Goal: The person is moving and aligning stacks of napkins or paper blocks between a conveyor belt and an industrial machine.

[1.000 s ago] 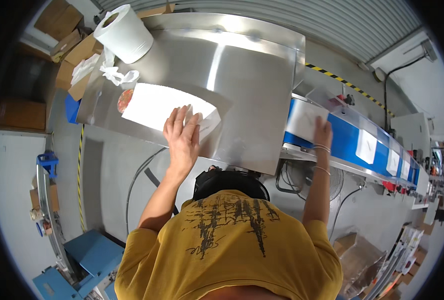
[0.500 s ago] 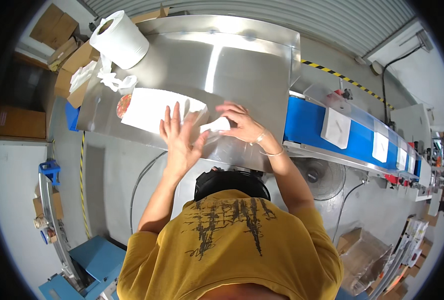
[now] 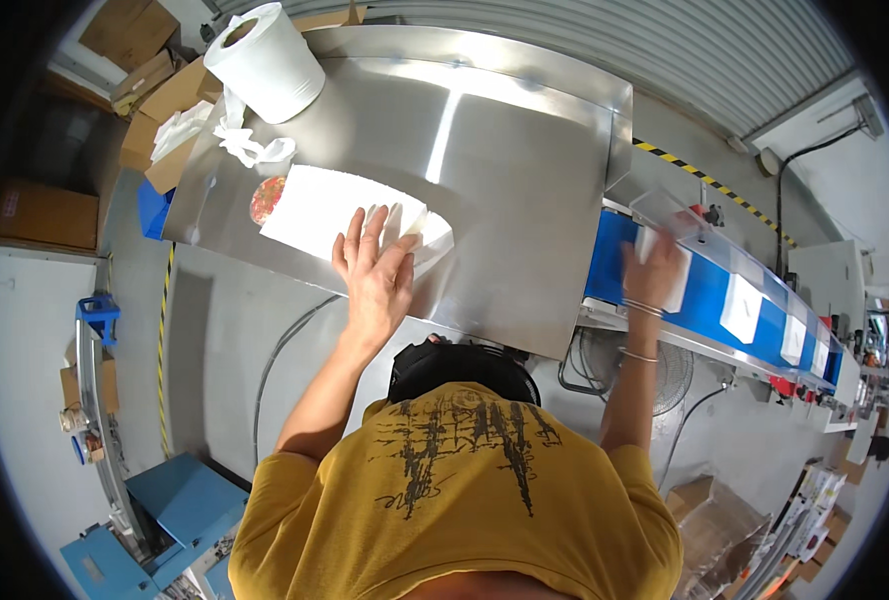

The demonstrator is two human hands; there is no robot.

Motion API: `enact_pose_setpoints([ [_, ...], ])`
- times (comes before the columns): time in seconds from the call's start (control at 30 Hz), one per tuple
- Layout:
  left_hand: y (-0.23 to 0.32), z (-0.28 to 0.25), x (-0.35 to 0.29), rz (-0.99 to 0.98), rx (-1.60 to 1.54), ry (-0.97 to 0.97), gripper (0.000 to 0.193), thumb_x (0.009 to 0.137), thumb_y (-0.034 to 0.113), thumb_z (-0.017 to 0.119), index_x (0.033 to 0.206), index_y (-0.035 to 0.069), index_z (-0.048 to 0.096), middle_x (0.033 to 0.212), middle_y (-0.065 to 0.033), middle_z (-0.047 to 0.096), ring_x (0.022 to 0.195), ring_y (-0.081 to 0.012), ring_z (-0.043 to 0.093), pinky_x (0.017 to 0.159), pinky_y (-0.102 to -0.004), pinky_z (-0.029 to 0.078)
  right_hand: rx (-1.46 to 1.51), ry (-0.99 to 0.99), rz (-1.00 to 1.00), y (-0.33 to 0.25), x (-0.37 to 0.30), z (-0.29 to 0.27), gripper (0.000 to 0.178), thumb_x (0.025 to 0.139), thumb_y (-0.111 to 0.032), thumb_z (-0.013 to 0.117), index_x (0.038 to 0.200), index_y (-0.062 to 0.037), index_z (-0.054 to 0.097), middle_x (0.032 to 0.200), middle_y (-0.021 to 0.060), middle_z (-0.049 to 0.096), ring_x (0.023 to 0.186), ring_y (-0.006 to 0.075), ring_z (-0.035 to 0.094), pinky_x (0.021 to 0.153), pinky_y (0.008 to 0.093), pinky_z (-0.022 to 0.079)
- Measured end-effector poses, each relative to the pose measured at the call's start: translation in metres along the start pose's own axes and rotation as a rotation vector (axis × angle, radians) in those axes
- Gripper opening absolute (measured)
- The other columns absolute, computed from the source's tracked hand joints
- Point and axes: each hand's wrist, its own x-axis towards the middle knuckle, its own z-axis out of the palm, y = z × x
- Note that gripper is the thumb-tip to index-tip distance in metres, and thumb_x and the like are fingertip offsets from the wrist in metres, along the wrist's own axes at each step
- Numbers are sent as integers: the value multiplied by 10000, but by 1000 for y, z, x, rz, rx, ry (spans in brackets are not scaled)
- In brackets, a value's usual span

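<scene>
My left hand (image 3: 373, 285) rests with spread fingers on the right part of a white paper towel sheet (image 3: 320, 210), which lies on a steel table (image 3: 510, 190). Beside my fingertips, the sheet's right end is folded up. From under its left end peeks a round, red-and-yellow patterned piece (image 3: 267, 201). My right hand (image 3: 657, 270) is over the near end of a blue conveyor belt (image 3: 608, 258), on or just above a flat white packet (image 3: 678, 292). Motion smears its fingers, so whether they grip the packet is unclear.
A large paper roll (image 3: 283, 80) stands at the table's far left corner, with crumpled paper (image 3: 255, 147) in front. More white packets (image 3: 742, 308) lie along the belt under a clear guard (image 3: 755, 262). A fan (image 3: 655, 375) stands below the conveyor.
My right hand has left the sheet's right end, where it held a small white wad, and moved right to the belt. My left hand stays on the sheet. The whole view has shifted slightly.
</scene>
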Motion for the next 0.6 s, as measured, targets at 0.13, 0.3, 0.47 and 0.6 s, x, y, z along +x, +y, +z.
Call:
enact_pose_setpoints([
  [0.13, -1, -6, -3, 58, 27, -79, 291, 760, 31, 678, 1031, 138, 692, 1432, -132, 403, 1369, -389, 277, 1092, -557, 166, 953, -909, -237, -141, 3, -10, 538, 752, -205, 776, 1234, -107, 560, 1231, 98, 542, 1143, 260, 536, 951, 378, 462],
  [0.3, 9, -13, 11, 14, -25, -81, 354, 784, 103, 699, 1135, 98, 653, 1450, -171, 369, 1372, -392, 270, 1096, -556, 162, 827, -376, -880, -169, -10, 44, 394, 822, -189, 724, 1140, -54, 533, 1202, 80, 546, 1052, 184, 554, 842, 314, 483],
  [0.47, -23, -7, 7, -11, 65, -20, 328, 812, 64, 666, 1139, 85, 651, 1367, -176, 464, 1303, -384, 366, 1068, -503, 263, 1051, -660, 318, -103, -30, 24, 197, 911, -224, 646, 948, -50, 562, 766, -28, 489, 703, 68, 444, 631, 236, 404],
  [0.6, -24, -7, 8, -40, -31, -12, 309, 804, 22, 645, 1103, 97, 669, 1346, -134, 497, 1301, -369, 375, 1067, -497, 268, 720, -329, 560, -3, -17, 28, 255, 940, -273, 604, 878, -28, 567, 708, 49, 520, 659, 156, 469, 608, 313, 426],
])
